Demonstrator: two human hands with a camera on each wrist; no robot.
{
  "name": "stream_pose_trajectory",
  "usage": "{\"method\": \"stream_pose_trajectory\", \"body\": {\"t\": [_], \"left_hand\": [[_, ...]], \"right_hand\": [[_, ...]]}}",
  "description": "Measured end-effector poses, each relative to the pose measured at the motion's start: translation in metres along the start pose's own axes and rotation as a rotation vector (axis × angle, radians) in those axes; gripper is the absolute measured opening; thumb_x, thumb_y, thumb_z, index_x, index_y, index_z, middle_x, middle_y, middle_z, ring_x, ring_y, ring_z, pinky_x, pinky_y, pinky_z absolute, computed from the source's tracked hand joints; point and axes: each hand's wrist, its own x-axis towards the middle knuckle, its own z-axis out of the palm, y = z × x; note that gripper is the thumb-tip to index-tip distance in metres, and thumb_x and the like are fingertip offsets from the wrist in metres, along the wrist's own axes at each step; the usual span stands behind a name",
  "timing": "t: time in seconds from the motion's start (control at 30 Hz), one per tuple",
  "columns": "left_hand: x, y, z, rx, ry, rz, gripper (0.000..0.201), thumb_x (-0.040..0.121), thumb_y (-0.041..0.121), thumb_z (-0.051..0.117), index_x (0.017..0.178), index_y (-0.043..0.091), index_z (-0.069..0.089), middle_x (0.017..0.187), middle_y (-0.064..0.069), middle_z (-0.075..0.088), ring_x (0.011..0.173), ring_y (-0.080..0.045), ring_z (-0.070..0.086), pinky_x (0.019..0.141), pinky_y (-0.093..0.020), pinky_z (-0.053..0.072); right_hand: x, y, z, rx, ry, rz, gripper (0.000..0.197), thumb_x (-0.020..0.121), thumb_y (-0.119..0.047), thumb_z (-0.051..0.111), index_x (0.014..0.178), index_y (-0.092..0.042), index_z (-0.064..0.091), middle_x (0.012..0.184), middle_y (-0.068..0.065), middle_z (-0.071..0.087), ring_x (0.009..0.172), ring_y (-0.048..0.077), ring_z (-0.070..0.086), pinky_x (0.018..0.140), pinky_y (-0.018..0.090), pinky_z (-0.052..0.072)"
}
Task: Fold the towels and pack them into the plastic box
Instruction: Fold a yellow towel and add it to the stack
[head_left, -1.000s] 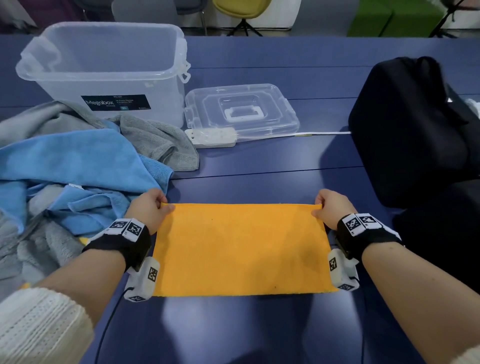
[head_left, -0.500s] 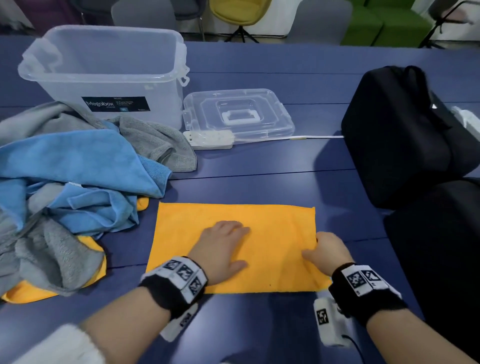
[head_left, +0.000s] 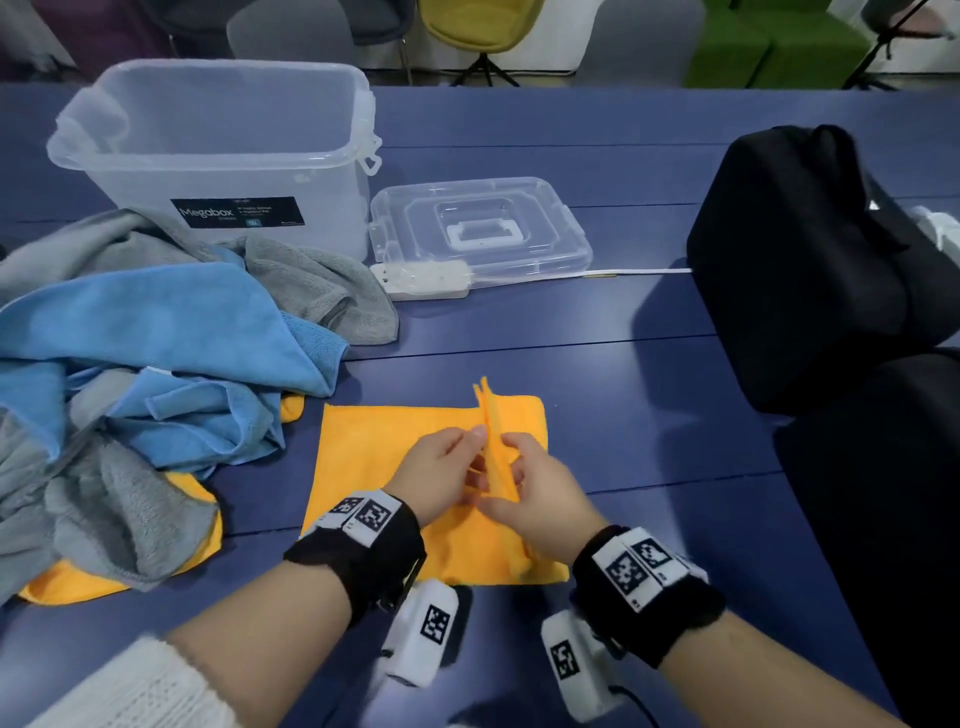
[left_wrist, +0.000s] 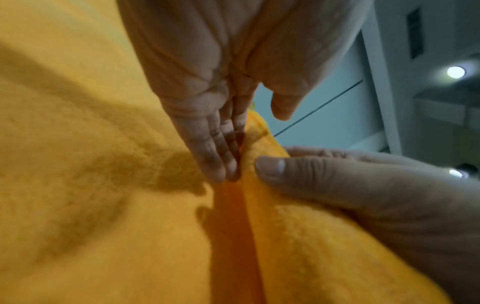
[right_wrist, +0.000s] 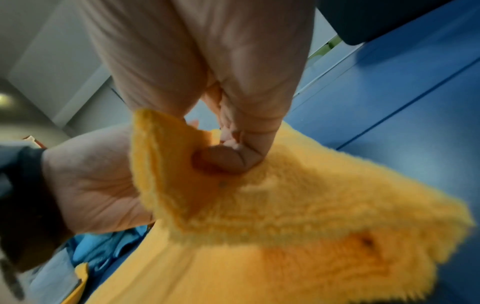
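Head view: the orange towel (head_left: 395, 467) lies flat near the front edge of the blue tabletop (head_left: 649, 374), its right part lifted upright in a fold. The right hand (head_left: 540, 499) pinches that raised flap between thumb and curled fingers, while the left hand (head_left: 441, 470) lays straight fingers against its other side. The clear plastic box (head_left: 218, 156) stands at the far left corner, towels heaped before it.

Head looks down; blurry wrist views, seemingly upward-tilted, share orange towel (head_left: 374, 467).
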Motion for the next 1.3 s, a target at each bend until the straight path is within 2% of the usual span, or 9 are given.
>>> {"method": "stream_pose_trajectory", "body": {"t": [0.17,0.23,0.33,0.47,0.63,0.87,1.07,1.2,1.3], "left_hand": [[0.005,-0.016,-0.014,0.329,0.079,0.061,0.037,0.082,0.032,0.066,0.065,0.008,0.043,0.055,-0.006,0.043,0.054,-0.02,0.036,0.057,-0.044,0.038],[0.007,-0.02,-0.019,0.366,0.094,0.077,0.029,0.078,0.027,0.067,0.082,0.001,0.056,0.068,-0.018,0.06,0.058,-0.021,0.046,0.066,-0.05,0.047],[0.01,-0.02,-0.022,0.414,0.101,0.028,0.042,0.083,0.022,0.069,0.12,0.013,0.051,0.09,-0.011,0.068,0.075,-0.021,0.061,0.079,-0.044,0.052],[0.005,-0.016,-0.019,0.499,0.057,0.116,0.091,0.086,0.018,0.067,0.15,0.034,0.005,0.104,0.003,0.055,0.093,-0.019,0.062,0.089,-0.033,0.049],[0.004,-0.017,-0.019,0.686,0.049,0.206,0.05,0.089,0.016,0.063,0.136,0.023,0.047,0.133,0.002,0.046,0.112,-0.021,0.053,0.1,-0.026,0.039],[0.0,-0.014,-0.024,1.053,-0.193,0.106,0.093,0.083,0.04,0.068,0.152,0.028,0.007,0.158,0.002,0.003,0.134,-0.022,0.037,0.105,-0.035,0.04],[-0.017,-0.013,-0.065,0.873,0.408,-0.066,0.073,0.084,0.04,0.064,0.145,0.025,0.025,0.146,-0.003,0.025,0.132,-0.028,0.031,0.102,-0.05,0.036],[-0.02,-0.023,-0.092,0.743,0.452,-0.314,0.077,0.083,0.034,0.068,0.143,0.012,0.025,0.143,-0.015,0.031,0.129,-0.037,0.035,0.103,-0.046,0.037],[-0.02,-0.023,-0.096,0.756,0.391,-0.358,0.065,0.085,0.039,0.066,0.132,0.008,0.034,0.123,-0.013,0.051,0.111,-0.031,0.052,0.082,-0.037,0.046]], "right_hand": [[0.001,0.002,0.016,0.075,-0.222,0.067,0.068,0.082,-0.034,0.07,0.139,-0.023,0.035,0.103,-0.006,0.062,0.085,0.012,0.062,0.075,0.031,0.053],[0.0,0.005,0.013,0.049,-0.184,0.072,0.059,0.085,-0.034,0.065,0.137,-0.022,0.04,0.105,-0.006,0.064,0.088,0.013,0.063,0.077,0.03,0.052],[0.005,0.01,0.001,-0.174,-0.021,-0.035,0.035,0.089,-0.024,0.059,0.123,-0.02,0.051,0.102,-0.008,0.058,0.092,0.013,0.054,0.088,0.032,0.047],[0.013,0.017,-0.015,-0.613,-0.065,-0.169,0.072,0.083,-0.036,0.065,0.145,-0.02,0.031,0.147,-0.001,0.031,0.135,0.019,0.027,0.108,0.037,0.026],[0.022,0.029,-0.025,-0.782,-0.217,-0.108,0.107,0.071,-0.06,0.07,0.151,-0.017,0.013,0.16,-0.002,0.008,0.145,0.017,0.012,0.112,0.041,0.019],[0.02,0.032,-0.023,-0.893,-0.268,-0.082,0.134,0.055,-0.075,0.071,0.152,-0.016,-0.001,0.161,-0.003,-0.006,0.147,0.02,0.001,0.113,0.046,0.015],[0.019,0.033,-0.02,-0.918,-0.261,-0.08,0.139,0.056,-0.074,0.07,0.151,-0.016,-0.013,0.16,0.001,-0.012,0.147,0.024,-0.014,0.116,0.054,0.0],[0.015,0.015,-0.013,-0.838,-0.224,-0.178,0.119,0.069,-0.058,0.066,0.152,-0.017,-0.008,0.161,0.003,-0.011,0.147,0.022,-0.017,0.116,0.055,-0.005],[0.02,0.004,-0.003,-0.768,-0.221,-0.231,0.117,0.068,-0.067,0.063,0.152,-0.022,-0.005,0.161,-0.001,-0.011,0.147,0.02,-0.017,0.117,0.053,-0.005]]}}
